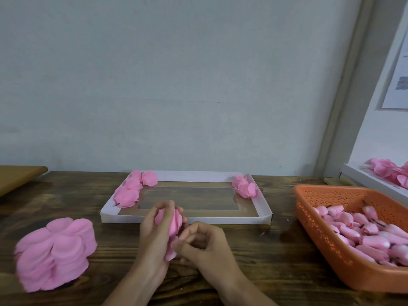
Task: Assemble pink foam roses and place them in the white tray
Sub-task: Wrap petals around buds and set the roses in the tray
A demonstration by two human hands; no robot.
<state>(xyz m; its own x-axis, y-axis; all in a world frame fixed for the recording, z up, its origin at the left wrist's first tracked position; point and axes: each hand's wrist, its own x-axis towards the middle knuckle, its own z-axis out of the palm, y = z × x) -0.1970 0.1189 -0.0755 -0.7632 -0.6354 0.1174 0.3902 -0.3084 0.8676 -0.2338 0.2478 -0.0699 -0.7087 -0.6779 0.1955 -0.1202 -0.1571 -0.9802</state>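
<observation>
Head view: gripping a half-made rose [174, 221] at 6 o'clock in the curled left hand [152, 236], pinching its bottom with the right hand [206, 245]. Only a few roses [129, 192] in the white tray [185, 219] at 12; probably many more to make.

You have a single wide-angle view, worn on your head, looking forward and a little down. The grey wall [176, 74] ahead fills the upper half, and the wooden table [254, 257] takes the lower part. Your left hand [152, 235] and right hand [205, 241], holding a foam rose [174, 224], sit nearest the lens, low and centred. The white tray [185, 218] lies just beyond them. The petal stack [55, 252] is near left, and the orange basket [320, 228] is cropped at the right edge.
</observation>
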